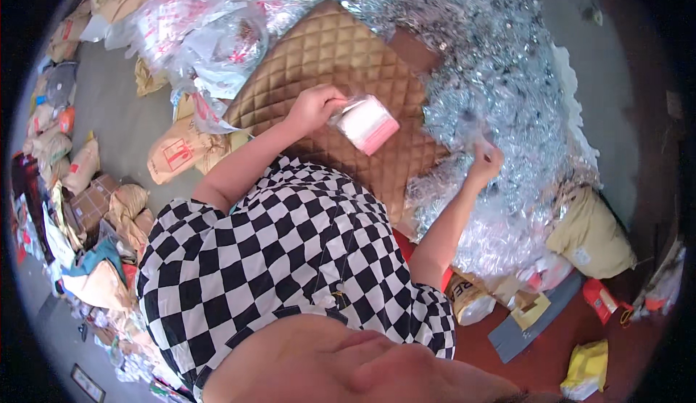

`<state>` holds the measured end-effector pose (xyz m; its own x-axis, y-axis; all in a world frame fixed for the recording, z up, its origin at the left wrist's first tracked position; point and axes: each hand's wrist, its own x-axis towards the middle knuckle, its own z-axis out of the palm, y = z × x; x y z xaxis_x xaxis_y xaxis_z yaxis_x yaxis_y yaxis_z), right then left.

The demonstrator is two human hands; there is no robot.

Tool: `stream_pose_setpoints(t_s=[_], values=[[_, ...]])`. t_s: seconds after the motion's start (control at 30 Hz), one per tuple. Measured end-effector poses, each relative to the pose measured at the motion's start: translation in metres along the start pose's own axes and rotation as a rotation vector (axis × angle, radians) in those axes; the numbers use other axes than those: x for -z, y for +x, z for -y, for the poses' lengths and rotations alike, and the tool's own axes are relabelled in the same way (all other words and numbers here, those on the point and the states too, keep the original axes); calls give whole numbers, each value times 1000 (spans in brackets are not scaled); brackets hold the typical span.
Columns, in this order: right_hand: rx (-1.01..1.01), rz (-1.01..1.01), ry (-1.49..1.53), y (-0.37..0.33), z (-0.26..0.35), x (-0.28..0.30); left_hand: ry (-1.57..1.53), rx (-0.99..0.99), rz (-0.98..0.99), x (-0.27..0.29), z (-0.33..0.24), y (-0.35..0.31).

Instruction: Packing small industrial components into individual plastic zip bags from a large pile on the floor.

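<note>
Over mat [326, 48]: left grip [317, 109] pinching pack [362, 122] | pink edge [383, 138] lower right, long axis unclear | right grip [487, 162] pinching film [479, 140]

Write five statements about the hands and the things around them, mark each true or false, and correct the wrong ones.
1. The left hand holds a pink-and-white rectangular pack in clear film. True.
2. A large heap of crinkled clear plastic lies to the right of the quilted golden-brown mat. True.
3. The right hand grips the pack too. False: it is apart from the pack, in front of the plastic heap.
4. The short-sleeved cloth shirt is plain green. False: it is checkered black and white.
5. A yellow-and-white package lies at the picture's lower right. True.
</note>
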<state>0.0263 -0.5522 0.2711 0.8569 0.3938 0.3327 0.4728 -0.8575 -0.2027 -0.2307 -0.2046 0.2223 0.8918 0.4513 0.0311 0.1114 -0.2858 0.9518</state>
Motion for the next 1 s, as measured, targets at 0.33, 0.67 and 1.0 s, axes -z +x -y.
stream_pose_setpoints(t_s=[0.33,0.67,1.0], values=[[-475,345,1451,123,179,24,59,-139,38,32,-6,-3],[292,679,461,146,356,-116,-230,120,16,30,-34,13],[271,415,120,206,193,-91,377,-361,-93,55,-35,29]])
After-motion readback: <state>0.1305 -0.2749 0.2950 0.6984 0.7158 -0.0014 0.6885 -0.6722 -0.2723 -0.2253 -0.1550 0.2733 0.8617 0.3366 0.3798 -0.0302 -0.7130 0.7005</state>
